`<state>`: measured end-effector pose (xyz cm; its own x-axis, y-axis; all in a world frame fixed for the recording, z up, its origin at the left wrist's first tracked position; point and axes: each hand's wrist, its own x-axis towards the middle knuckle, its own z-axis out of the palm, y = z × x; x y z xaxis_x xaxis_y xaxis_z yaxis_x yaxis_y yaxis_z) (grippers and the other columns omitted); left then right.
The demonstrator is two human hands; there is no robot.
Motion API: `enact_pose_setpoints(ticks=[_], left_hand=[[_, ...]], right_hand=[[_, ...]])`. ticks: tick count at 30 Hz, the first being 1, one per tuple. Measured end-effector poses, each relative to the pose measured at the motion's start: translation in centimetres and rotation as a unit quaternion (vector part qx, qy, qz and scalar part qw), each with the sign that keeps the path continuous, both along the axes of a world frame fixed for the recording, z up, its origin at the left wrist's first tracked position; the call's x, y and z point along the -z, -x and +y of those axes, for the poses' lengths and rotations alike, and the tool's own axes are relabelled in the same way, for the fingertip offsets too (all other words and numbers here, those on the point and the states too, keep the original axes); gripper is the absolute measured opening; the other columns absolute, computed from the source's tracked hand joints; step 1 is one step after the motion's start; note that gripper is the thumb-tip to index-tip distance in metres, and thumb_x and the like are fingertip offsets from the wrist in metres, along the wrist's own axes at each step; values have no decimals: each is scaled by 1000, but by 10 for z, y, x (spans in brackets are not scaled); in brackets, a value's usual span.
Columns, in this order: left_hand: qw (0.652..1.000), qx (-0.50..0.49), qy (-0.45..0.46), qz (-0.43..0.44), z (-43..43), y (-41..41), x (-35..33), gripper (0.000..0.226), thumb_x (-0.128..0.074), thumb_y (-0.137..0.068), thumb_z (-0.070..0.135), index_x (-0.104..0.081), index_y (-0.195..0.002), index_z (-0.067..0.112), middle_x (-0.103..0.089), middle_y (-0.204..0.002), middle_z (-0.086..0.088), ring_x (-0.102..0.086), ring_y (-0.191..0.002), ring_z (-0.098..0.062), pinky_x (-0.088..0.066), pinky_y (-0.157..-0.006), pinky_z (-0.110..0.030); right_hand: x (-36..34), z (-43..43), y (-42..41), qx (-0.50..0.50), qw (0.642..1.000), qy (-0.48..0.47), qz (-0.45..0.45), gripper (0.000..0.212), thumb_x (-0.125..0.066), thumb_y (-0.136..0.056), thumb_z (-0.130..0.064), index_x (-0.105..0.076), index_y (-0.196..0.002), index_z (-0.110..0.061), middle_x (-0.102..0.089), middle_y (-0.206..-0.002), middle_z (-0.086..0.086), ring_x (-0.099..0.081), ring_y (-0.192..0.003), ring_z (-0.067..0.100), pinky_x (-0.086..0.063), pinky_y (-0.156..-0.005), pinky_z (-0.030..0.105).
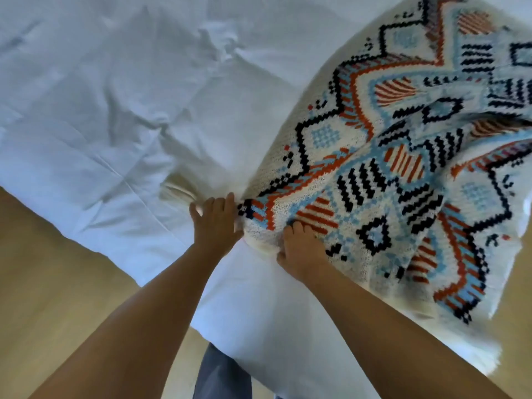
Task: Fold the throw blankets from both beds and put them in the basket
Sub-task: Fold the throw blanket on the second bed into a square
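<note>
A knitted throw blanket [388, 156] lies across the right side of a bed [115, 96], its far end running out of the picture at the upper right. The knit is chunky and blocky, cream-based, with stepped zigzag lines in black and rust orange, light blue bands, striped ovals and small diamond shapes. It is rumpled into soft ridges, with one edge hanging over the bed's near corner. No writing or label can be read on it.

The left hand [214, 220] rests at the blanket's nearest corner, fingers spread and loose, touching the edge; whether its grip has closed on the fabric cannot be told. The right hand [302, 249] presses down on the blanket just beside it, fingers curled into the knit, grasping a fold of it.

The bed is covered in smooth white sheeting with creases and wrinkles. Pale wood floor [57, 269] shows below the bed's edge.
</note>
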<state>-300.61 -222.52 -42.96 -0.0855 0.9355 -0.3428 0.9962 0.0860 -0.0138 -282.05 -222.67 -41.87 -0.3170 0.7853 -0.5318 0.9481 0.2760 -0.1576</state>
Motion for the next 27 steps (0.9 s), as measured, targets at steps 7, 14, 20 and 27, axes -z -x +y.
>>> enact_pose_setpoints(ticks=[7,14,20,27], left_hand=[[994,57,-46,-76,36,27,-18,13,-45,-87,14,-45,-99,10,-62,-87,-8,-61,-78,-33,-40,-71,-34],[999,-45,-9,-27,35,136,-53,9,-45,-84,22,-43,-89,15,-61,-90,-15,-59,-86,-37,-37,-65,-34],[986,-155,37,56,2,165,-40,33,-47,-83,12,-44,-116,8,-61,-99,-12,-61,-90,-33,-42,-69,-34],[995,95,9,24,4,81,-32,107,-68,-76,29,11,-148,25,-4,-154,-16,-8,-141,-35,-11,-111,-57]], right_hand=[[-10,11,28,14,998,-33,58,37,-44,-91,-20,-46,-125,-7,-57,-119,12,-61,-98,29,-54,-77,36],[-41,-10,111,2,983,23,183,16,-47,-83,-17,-56,-92,-7,-64,-92,13,-63,-81,33,-50,-66,32],[-20,-30,143,0,983,126,134,38,-43,-93,-11,-40,-130,-6,-40,-140,12,-50,-115,29,-45,-91,38],[-19,-44,104,95,974,112,174,44,-45,-92,-23,-42,-133,-7,-43,-137,11,-43,-125,28,-38,-98,35]])
